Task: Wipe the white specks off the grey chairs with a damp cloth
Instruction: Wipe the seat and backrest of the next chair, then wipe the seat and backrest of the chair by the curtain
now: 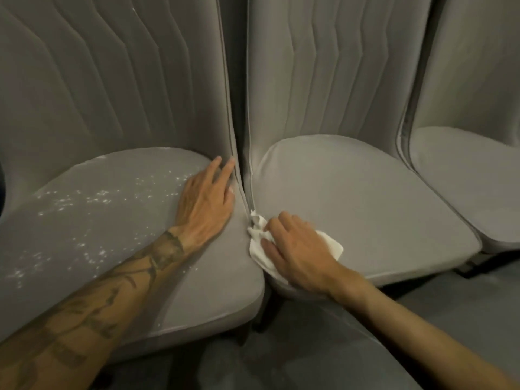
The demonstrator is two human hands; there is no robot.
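Note:
Three grey padded chairs stand side by side. The left chair's seat [121,249] carries several white specks [92,198] across its left and middle. My left hand [206,201] lies flat on that seat's right edge, fingers straight and reaching the gap between the chairs. My right hand [295,251] grips a crumpled white cloth [260,235] and presses it on the left edge of the middle chair's seat [365,206], right at the gap. No specks show on the middle seat.
A third grey chair [472,178] stands at the right edge. Tall quilted backrests [337,66] rise behind the seats. Dark grey floor [309,347] lies below the seat fronts, with dark chair legs under the seats.

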